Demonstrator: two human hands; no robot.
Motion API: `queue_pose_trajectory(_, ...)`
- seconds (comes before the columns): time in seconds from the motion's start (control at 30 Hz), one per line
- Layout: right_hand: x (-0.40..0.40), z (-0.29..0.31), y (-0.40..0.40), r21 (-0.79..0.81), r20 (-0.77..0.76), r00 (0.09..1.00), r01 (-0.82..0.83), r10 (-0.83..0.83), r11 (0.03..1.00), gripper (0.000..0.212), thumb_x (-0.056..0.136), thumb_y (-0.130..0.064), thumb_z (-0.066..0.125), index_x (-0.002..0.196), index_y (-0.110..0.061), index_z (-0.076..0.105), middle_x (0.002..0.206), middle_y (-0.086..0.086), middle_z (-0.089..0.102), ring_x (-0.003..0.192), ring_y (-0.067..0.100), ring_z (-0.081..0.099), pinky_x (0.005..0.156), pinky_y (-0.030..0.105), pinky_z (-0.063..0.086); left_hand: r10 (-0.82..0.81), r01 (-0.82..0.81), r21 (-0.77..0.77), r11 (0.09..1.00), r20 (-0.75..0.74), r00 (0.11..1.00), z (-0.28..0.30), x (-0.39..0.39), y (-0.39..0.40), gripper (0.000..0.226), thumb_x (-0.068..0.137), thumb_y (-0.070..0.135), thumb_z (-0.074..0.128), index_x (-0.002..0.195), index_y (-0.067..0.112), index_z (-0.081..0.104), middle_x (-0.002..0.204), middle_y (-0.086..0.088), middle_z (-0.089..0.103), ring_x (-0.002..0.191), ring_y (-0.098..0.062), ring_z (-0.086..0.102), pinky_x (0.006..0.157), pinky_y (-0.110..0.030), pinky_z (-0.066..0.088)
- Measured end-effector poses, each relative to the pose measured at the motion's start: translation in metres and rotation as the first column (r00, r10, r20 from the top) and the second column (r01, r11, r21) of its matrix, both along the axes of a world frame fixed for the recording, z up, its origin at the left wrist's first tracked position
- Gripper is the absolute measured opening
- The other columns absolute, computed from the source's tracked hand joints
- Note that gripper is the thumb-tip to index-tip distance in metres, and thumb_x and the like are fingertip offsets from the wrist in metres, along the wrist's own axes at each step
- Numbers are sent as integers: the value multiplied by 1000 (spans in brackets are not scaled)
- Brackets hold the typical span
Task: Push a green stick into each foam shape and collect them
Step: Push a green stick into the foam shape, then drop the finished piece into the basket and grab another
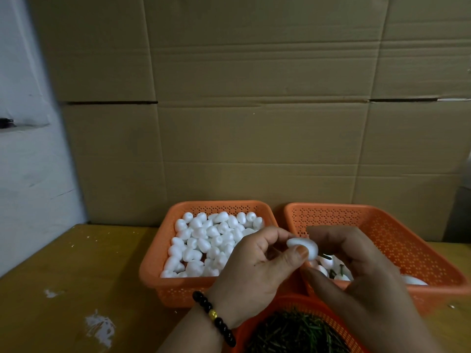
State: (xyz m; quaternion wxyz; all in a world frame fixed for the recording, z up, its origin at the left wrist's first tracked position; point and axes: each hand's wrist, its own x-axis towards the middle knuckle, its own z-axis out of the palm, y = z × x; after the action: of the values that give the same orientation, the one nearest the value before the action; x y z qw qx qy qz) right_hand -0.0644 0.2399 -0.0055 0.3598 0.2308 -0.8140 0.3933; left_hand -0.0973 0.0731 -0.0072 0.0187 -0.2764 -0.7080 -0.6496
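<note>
Behind the wooden table (pixel 76 276) stands a wall of cardboard boxes (pixel 254 110), and on the table sit two orange baskets: the left basket (pixel 163 253) heaped with plain foam shapes (pixel 204 240), the right basket (pixel 407 240) holding a few shapes with green sticks in them (pixel 328 266). Nearer the person, a third basket (pixel 293 301) holds loose green sticks (pixel 293 332). Above the gap between the two far baskets, the left hand (pixel 254 271), a beaded bracelet (pixel 214 314) on its wrist, pinches one foam shape (pixel 303 247) between thumb and fingers, while the right hand (pixel 356 271) curls just beside it; whether it grips anything I cannot tell.

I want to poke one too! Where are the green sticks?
The green sticks lie in the orange basket nearest the person, bottom centre of the head view, below both hands.
</note>
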Motion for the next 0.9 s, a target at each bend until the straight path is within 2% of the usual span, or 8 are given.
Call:
queue_pose_trajectory(0.13,2,4,-2,-29,-10,999,-30,30,999,17,79,-35,73,91,-36,62,92,-18,64,88,3,64,73,14,48,22,-22,-37,999,-11,1000,-2,0,2,36,76,55,62,93,24,70,73,16,63,71,0,56,69,-23,45)
queue_pose_trajectory(0.27,1,4,3,-38,64,998,-10,12,999,24,73,-23,76,86,-38,62,87,-19,67,82,-1,64,68,8,45,29,-28,-51,998,21,999,-3,-1,3,40,75,60,60,92,25,70,71,18,64,68,5,57,67,-17,43)
queue_pose_trajectory(0.4,-6,7,25,68,176,961,207,-216,976,15,72,-36,68,82,-40,57,78,-16,65,71,1,62,57,18,47,159,-163,-186,969,-35,987,-5,-5,-2,30,83,55,62,98,29,67,83,23,65,77,6,60,74,-16,50)
queue_pose_trajectory(0.5,-15,5,48,439,186,857,365,-481,821,16,81,-46,62,90,-39,51,77,-17,57,68,3,57,56,28,51,355,-418,-390,821,-225,907,-5,-13,-16,13,89,42,60,99,36,64,87,25,62,76,11,56,64,-8,42)
queue_pose_trajectory(0.57,-21,1,59,607,201,779,377,-594,700,18,85,-48,56,100,-39,50,81,-18,56,70,3,57,58,27,53,393,-509,-524,683,-324,861,-5,-20,-30,17,91,40,54,105,35,63,99,21,62,87,7,57,72,-13,45)
queue_pose_trajectory(0.73,-30,-6,73,647,159,697,462,-700,607,30,91,-38,49,121,-40,47,104,-11,61,85,9,60,68,29,55,524,-533,-750,393,-293,799,-6,-40,-77,21,94,37,48,110,35,62,114,14,65,96,-6,58,82,-25,47)
queue_pose_trajectory(0.83,-28,-1,63,671,45,666,532,-744,516,44,89,-27,57,130,-33,46,128,-3,54,106,18,55,77,29,53,538,-482,-804,347,-250,805,-9,-44,-90,26,95,35,44,114,36,62,118,12,65,101,-8,58,85,-27,48)
queue_pose_trajectory(0.9,-22,5,53,610,89,756,473,-649,635,41,81,-17,68,120,-26,59,119,0,59,97,20,59,69,28,49,509,-463,-806,369,-241,826,-10,-44,-88,24,95,35,43,109,38,63,115,14,65,100,-6,59,86,-29,50)
